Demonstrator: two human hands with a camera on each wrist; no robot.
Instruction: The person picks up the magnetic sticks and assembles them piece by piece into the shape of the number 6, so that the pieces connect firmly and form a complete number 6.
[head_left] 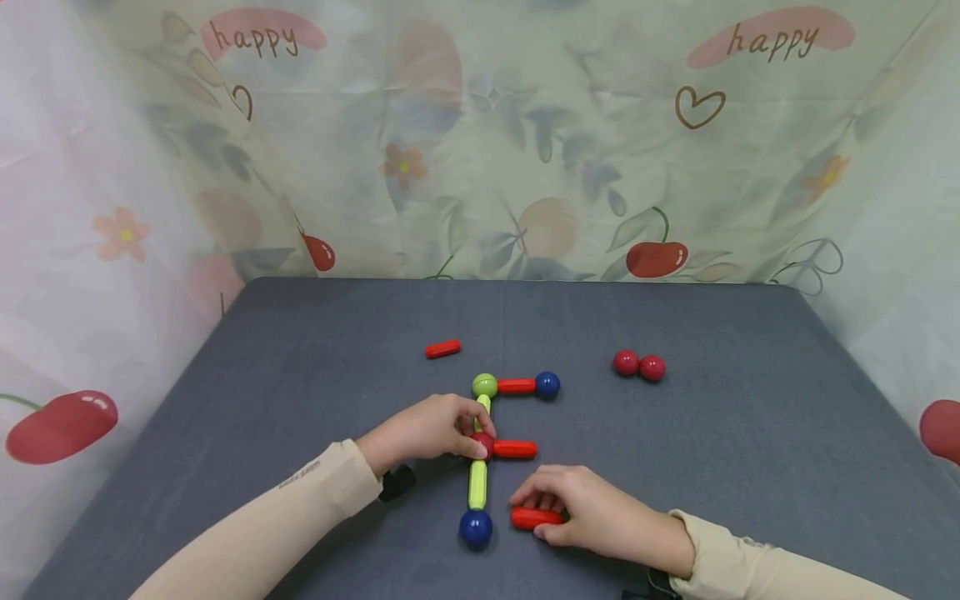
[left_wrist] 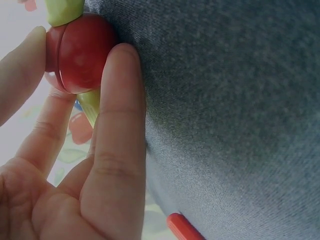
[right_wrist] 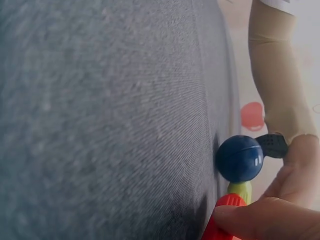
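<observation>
My left hand (head_left: 427, 429) holds a red ball (left_wrist: 90, 52) between thumb and fingers. That ball joins two yellow-green rods, the nearer one (head_left: 477, 483) ending in a blue ball (head_left: 476, 529). The farther rod leads to a light-green ball (head_left: 484, 385), from which a red rod (head_left: 516, 386) runs right to another blue ball (head_left: 547, 384). A second red rod (head_left: 515, 449) sticks out rightward from the held ball, its right end free. My right hand (head_left: 600, 512) pinches a separate red rod (head_left: 531, 518), right of the near blue ball and apart from it.
A loose red rod (head_left: 443, 348) lies behind the joined pieces. Two red balls (head_left: 626, 362) sit side by side at the back right of the dark grey table (head_left: 750, 467). A printed curtain (head_left: 495, 167) hangs behind the table's far edge.
</observation>
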